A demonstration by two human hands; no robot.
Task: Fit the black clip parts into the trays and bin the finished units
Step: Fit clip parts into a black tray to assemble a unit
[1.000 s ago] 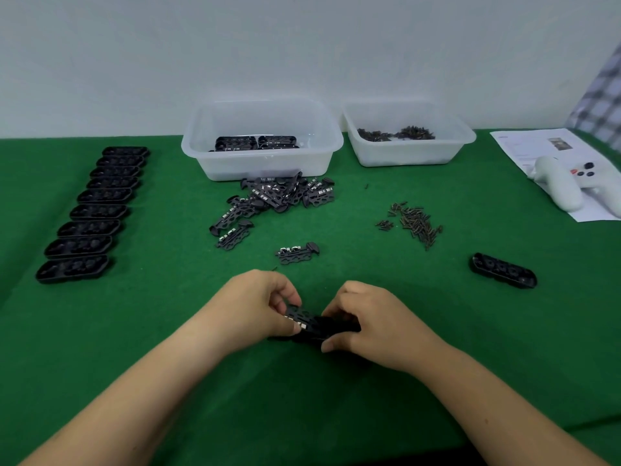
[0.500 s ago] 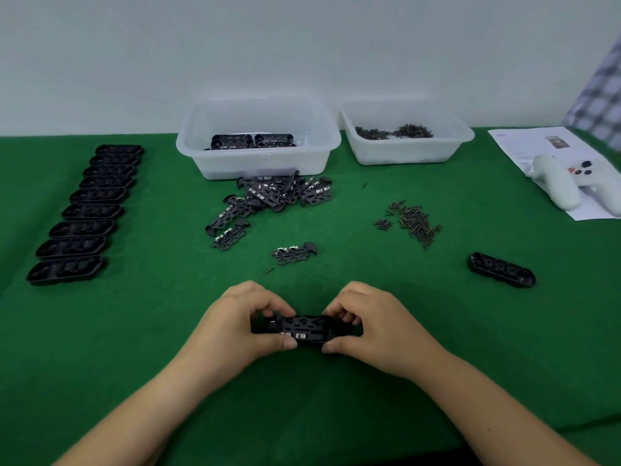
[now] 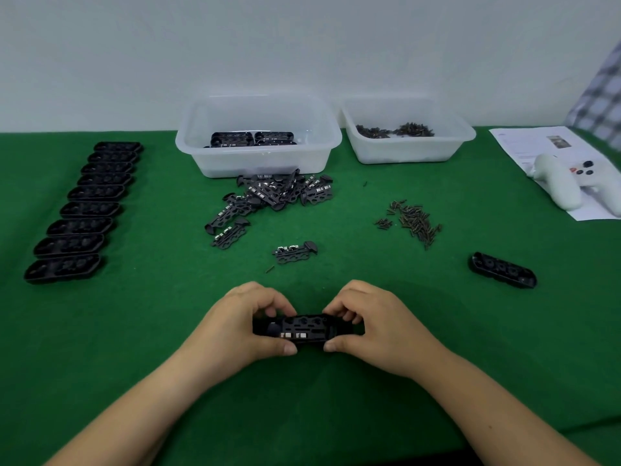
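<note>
A black tray with a clip part lying in it [image 3: 307,329] is held level just above the green table, near the front middle. My left hand [image 3: 247,326] grips its left end, thumb below and fingers on top. My right hand [image 3: 373,326] grips its right end the same way. One loose clip part [image 3: 295,253] lies just beyond my hands. A pile of clip parts [image 3: 268,200] sits in front of the left clear bin [image 3: 258,163], which holds a few finished units [image 3: 252,138].
A column of several empty black trays [image 3: 84,210] runs down the left side. One more empty tray [image 3: 502,270] lies at the right. A heap of small screws [image 3: 415,222] sits mid-right; a second clear bin [image 3: 408,153] holds more. A white controller [image 3: 568,185] rests on paper [image 3: 524,146].
The tilted clip part has been brought down flat into the tray. Both hands have shifted to grip the tray's ends, holding it level.
</note>
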